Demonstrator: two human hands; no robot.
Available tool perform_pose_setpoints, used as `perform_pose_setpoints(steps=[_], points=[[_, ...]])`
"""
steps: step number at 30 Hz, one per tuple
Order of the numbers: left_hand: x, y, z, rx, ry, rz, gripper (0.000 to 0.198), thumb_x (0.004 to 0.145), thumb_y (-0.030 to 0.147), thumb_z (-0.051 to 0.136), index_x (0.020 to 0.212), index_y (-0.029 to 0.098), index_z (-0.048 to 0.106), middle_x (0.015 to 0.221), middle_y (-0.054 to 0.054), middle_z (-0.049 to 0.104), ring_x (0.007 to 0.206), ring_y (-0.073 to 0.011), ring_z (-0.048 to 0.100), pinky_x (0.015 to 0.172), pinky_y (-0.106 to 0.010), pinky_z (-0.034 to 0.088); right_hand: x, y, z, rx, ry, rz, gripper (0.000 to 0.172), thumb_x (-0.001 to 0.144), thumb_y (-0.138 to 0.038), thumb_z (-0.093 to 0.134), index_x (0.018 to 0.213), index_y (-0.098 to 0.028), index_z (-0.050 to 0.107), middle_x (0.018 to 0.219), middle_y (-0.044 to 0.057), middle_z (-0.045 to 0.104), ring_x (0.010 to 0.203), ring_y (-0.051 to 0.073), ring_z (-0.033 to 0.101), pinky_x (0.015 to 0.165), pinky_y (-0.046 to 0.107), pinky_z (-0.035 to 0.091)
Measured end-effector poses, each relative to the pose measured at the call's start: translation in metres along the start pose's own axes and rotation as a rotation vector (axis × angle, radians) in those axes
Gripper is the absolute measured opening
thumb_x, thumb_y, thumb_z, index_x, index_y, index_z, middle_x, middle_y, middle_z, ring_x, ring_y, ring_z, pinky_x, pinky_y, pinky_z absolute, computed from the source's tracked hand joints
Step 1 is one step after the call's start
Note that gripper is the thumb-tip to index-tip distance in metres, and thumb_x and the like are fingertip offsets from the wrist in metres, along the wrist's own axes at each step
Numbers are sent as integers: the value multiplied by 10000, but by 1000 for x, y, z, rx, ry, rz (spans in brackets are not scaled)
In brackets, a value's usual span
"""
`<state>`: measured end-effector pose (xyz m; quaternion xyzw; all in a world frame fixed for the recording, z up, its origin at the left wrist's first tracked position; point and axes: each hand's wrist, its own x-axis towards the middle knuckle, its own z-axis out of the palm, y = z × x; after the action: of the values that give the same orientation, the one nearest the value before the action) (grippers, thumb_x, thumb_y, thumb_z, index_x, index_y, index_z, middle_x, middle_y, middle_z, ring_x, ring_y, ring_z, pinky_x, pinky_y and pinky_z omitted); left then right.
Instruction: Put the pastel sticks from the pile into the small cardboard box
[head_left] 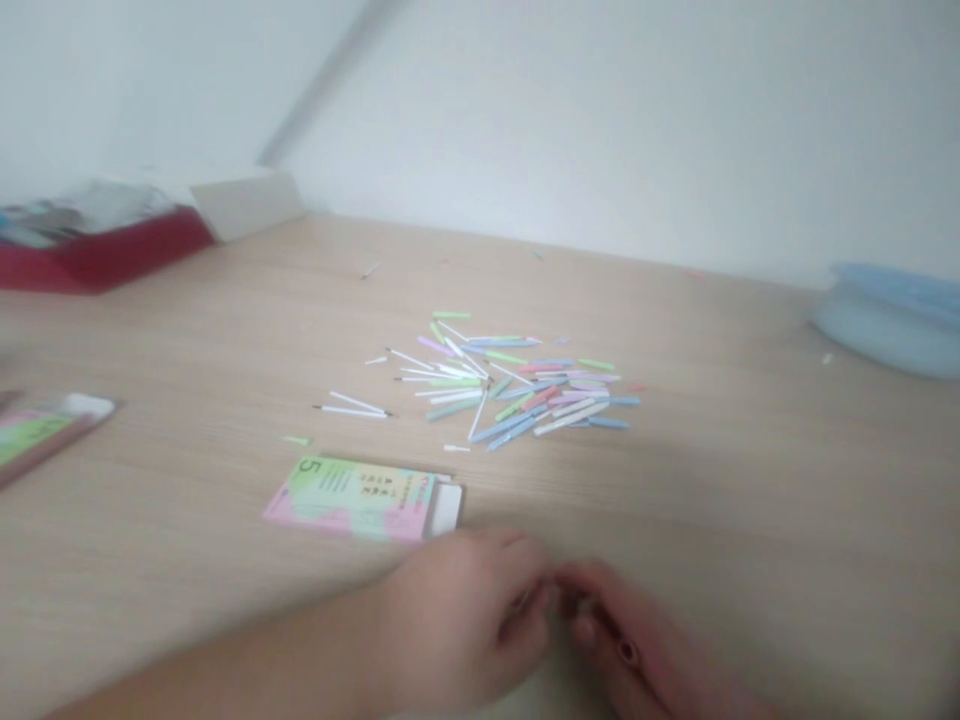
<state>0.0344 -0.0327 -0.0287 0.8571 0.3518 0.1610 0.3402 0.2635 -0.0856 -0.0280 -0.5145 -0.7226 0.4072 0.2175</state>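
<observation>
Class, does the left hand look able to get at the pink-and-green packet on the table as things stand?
Probably yes: the left hand sits right by the near corner of the pink-and-green packet, and nothing stands between them.

Left hand [457, 625] and right hand [622, 640] meet at the fingertips, any held item blurred. Pastel sticks [495, 385] lie scattered on the wooden table [750, 480]; printed pink-green box [352, 500] just beyond the hands; red tray [97, 250] far left; blue tub [892, 320] far right.

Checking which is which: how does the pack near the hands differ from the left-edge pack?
The pack near the hands shows whole, with a large 5; the left-edge pack is cut off. The first lies closer to the left hand. Both are pink and green with white ends.
</observation>
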Motion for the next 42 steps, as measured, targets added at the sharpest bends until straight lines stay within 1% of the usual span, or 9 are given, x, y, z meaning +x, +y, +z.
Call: perform_pose_setpoints(steps=[5,12,19,22,27,32,37,39,42], points=[[2,-3,-1,-60,136,-91,84,939,243,508,864,236,546,858,-12,648,749,-164,612,615,-298,391,45,-16,-5,-32,-81,4,241,1044,-295,491,1002,-289,729,921,29,777,853,257,735,756,376,588],[7,-2,1,-124,173,-269,204,957,377,482,835,242,576,866,-42,671,759,-201,644,623,-325,421,49,-12,-11,-4,-154,-59,246,1025,-277,499,984,-373,722,870,6,778,803,270,739,704,373,611],[6,4,-5,-252,236,-140,129,949,289,515,862,233,592,961,-40,664,793,-160,640,668,-276,470,52,-5,-6,-18,-149,-135,263,1028,-280,501,1092,-341,748,960,35,795,916,276,758,754,360,635],[3,6,-7,-261,247,-133,99,935,247,499,900,225,589,958,-41,660,815,-162,643,700,-273,479,47,0,-11,-47,-140,-125,248,1054,-367,488,1109,-315,724,849,8,758,756,225,720,660,318,602],[1,9,-6,-188,75,-253,134,947,308,488,886,235,581,743,3,648,630,-147,588,562,-264,384,53,28,-43,-250,160,-185,296,1043,-468,465,1033,-249,664,814,35,702,713,231,653,639,330,515],[5,11,-6,-69,-53,-293,131,932,320,478,898,251,585,807,-3,705,690,-172,642,583,-274,388,92,50,-82,-558,352,103,337,1070,-398,343,927,-237,602,761,28,668,711,232,638,665,329,433],[9,14,-4,4,-147,-301,151,922,342,474,912,252,595,893,-21,738,795,-207,695,654,-294,441,118,55,-90,-735,387,358,497,1057,-548,398,1374,-223,599,926,85,772,782,277,715,658,337,421],[9,14,-3,24,-178,-298,155,923,350,472,897,247,584,908,-26,742,806,-209,700,661,-295,442,126,55,-87,-794,363,349,610,1045,-591,417,1517,-214,505,970,102,794,835,314,742,673,357,449],[9,13,-1,53,-191,-268,176,933,371,469,841,239,541,886,-21,737,771,-200,683,625,-292,404,140,53,-84,-859,337,303,587,1066,-577,372,1533,-251,512,1071,113,806,938,351,758,725,398,497]])
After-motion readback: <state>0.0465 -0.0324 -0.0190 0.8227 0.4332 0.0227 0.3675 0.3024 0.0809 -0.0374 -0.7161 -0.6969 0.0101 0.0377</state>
